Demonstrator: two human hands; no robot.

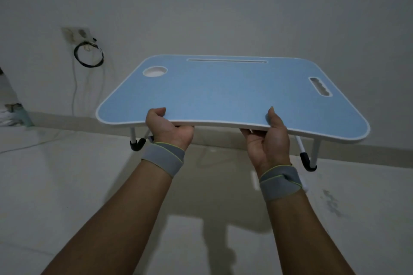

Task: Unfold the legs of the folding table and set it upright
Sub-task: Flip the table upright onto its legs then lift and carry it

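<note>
The folding table has a light blue top with a white rim, a round cup hole at its left, a long slot at the back and a handle cut-out at its right. It hangs in the air, top side up, above the floor. My left hand grips its near edge left of the middle, thumb on top. My right hand grips the near edge right of the middle. White legs point down beneath it: the left leg and the right leg, each ending in a black foot.
A pale tiled floor lies below. A white wall stands close behind the table. On the wall at the left is a socket with a coiled black cable and cords trailing onto the floor. Some clutter sits at the far left edge.
</note>
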